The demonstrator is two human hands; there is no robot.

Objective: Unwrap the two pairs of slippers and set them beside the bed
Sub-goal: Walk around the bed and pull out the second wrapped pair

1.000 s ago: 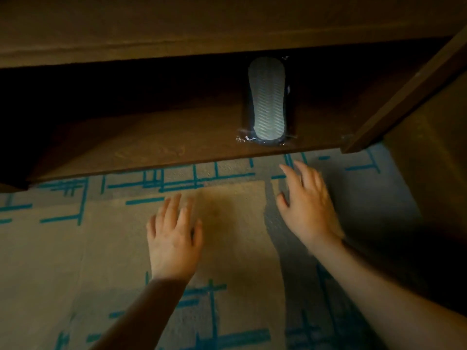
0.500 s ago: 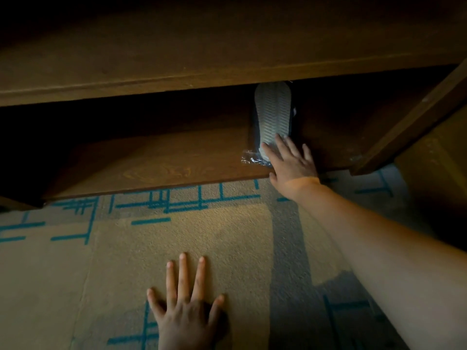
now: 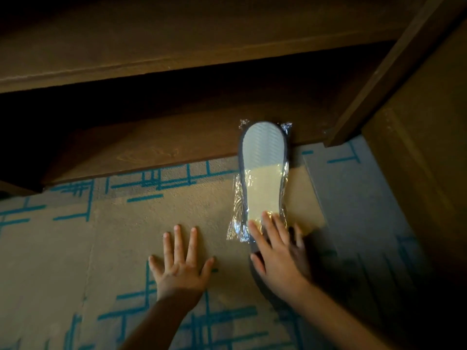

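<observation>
Wrapped slippers (image 3: 262, 173) half on shelf (image 3: 151, 152), half on carpet (image 3: 75, 248), right of left hand (image 3: 180, 263).

slipper pack (image 3: 262, 173) – clear glossy plastic film, crinkled, glinting at edges | sole inside – pale, matt, fine ribbed texture, dark cloth-like rim | shelf board (image 3: 141, 150) left of pack – brown wood, visible grain, low sheen | carpet (image 3: 75, 248) under pack's near end – matt short-pile cloth, beige, teal lines

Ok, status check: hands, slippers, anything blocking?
Left hand flat on carpet, empty. Right hand open, fingers pressing on wrapped slippers. Pack half off the low shelf, plastic still on. Nothing in the way.
</observation>
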